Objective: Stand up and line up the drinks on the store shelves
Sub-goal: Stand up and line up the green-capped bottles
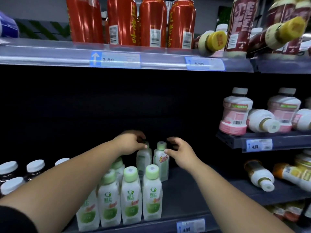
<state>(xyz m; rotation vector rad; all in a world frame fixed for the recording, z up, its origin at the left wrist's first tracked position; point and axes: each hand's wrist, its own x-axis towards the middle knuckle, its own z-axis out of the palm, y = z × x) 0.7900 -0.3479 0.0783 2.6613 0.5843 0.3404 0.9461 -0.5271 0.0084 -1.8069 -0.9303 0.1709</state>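
We reach to the back of the lower shelf (185, 190), behind the front row of green-capped bottles (131, 199). Our left hand (131, 142) pinches the cap of the rear left bottle (143, 158), probably to square it upright in line. Our right hand (179, 153) rests its thumb on the rear right bottle (160, 163), fingers curled beside the cap; whether it grips, we cannot tell.

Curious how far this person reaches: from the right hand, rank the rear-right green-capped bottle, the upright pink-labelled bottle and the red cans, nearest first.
From the right hand:
1. Rear-right green-capped bottle, at its thumb.
2. Upright pink-labelled bottle, upper right shelf.
3. Red cans, top shelf.
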